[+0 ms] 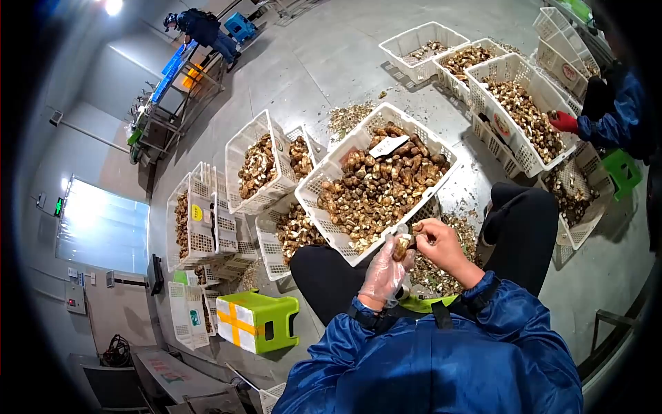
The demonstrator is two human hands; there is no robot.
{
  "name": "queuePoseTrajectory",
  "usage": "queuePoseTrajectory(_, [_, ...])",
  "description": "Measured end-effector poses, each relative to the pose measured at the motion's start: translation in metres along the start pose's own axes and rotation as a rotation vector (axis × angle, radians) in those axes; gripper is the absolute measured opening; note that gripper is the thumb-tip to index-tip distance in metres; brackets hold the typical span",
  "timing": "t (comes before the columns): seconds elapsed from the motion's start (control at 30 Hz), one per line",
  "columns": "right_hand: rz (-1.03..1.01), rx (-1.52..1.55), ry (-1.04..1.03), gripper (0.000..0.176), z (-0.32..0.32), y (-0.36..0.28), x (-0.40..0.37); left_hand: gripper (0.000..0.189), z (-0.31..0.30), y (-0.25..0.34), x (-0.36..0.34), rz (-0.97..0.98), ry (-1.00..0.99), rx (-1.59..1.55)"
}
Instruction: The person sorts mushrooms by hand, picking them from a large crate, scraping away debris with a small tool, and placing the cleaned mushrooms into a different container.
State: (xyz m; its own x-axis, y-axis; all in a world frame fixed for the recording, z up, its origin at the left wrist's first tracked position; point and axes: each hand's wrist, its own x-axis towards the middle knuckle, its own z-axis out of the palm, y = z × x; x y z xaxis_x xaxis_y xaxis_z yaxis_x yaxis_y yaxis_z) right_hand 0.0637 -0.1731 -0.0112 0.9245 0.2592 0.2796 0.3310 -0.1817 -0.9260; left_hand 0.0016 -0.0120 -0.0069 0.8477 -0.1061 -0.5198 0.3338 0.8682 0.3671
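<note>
My left hand (385, 273), in a clear plastic glove, grips a brown-and-white mushroom (402, 247) close to the crate's near rim. Bare and closed, my right hand (443, 250) pinches with thumb and fingers right beside that mushroom. Whatever lies in its fingertips is too small to make out. Just beyond both hands, a white perforated crate (441, 181) is heaped with brown mushrooms (379, 186). On the heap rests a white card (388, 146). Mushroom trimmings (441, 272) litter the floor between my legs.
More mushroom crates (238, 200) are stacked at left, others (476, 72) at upper right. A green stool (276, 321) stands at lower left beside a white taped box (234, 321). A red-gloved hand (563, 121) reaches into a right crate. Another person (203, 31) bends over a far table.
</note>
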Motion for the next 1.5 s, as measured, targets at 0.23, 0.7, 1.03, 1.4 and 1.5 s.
queuePoseTrajectory(0.23, [0.143, -0.022, -0.117, 0.016, -0.004, -0.006, 0.0, 0.036, -0.004, 0.003, 0.005, 0.077, -0.029, 0.052])
queuePoseTrajectory(0.7, [-0.007, -0.011, -0.144, 0.016, -0.003, 0.001, 0.0, 0.036, -0.007, 0.0, 0.001, 0.716, 0.126, 1.364])
queuePoseTrajectory(1.03, [0.001, 0.023, -0.113, 0.016, -0.002, -0.002, -0.001, 0.028, 0.023, 0.006, -0.014, 0.948, 0.089, 1.622])
queuePoseTrajectory(1.4, [0.153, 0.041, -0.149, 0.017, -0.007, -0.008, 0.0, 0.039, 0.02, 0.005, -0.015, 0.985, 0.057, 1.741])
queuePoseTrajectory(1.5, [0.326, 0.059, -0.198, 0.021, -0.013, -0.013, 0.002, 0.041, 0.021, 0.006, -0.015, 0.972, 0.06, 1.758])
